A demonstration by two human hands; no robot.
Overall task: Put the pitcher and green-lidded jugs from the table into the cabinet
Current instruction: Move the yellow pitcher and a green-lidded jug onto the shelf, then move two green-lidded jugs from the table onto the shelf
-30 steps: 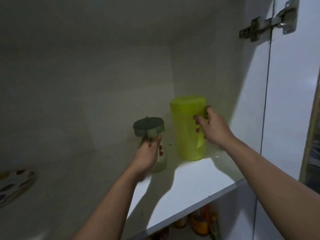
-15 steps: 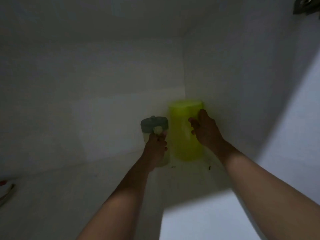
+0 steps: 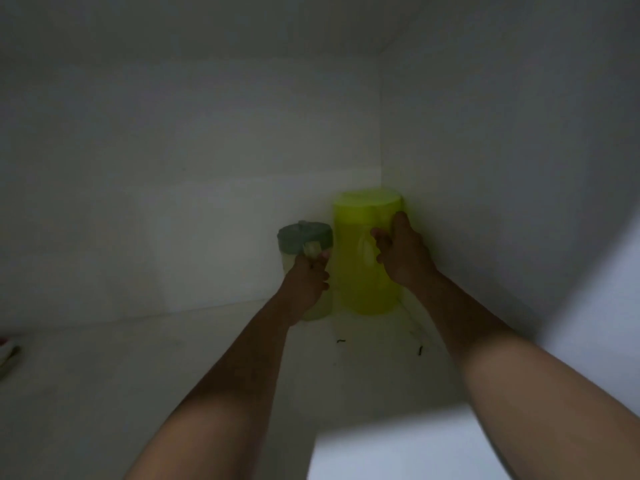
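R fingers [image 3: 381, 237] curled round the handle of the yellow-green pitcher [image 3: 360, 271]; L fingers [image 3: 320, 259] wrapped on the handle of the green-lidded jug [image 3: 304, 237], both grips closed. Vs 1 s ago both items pushed from shelf front deep into the back-right corner, jug just beside pitcher, bases look down on the cabinet shelf [image 3: 173, 358] – prob ready to let go. Room: pitcher hard by side wall & back wall, no more travel there; open shelf to the L, a plate [image 3: 7, 351] at far L edge, well apart

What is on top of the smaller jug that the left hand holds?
A dark green lid covers the jug, with a pale tab at its front. The left hand hides much of the body; contents cannot be seen.
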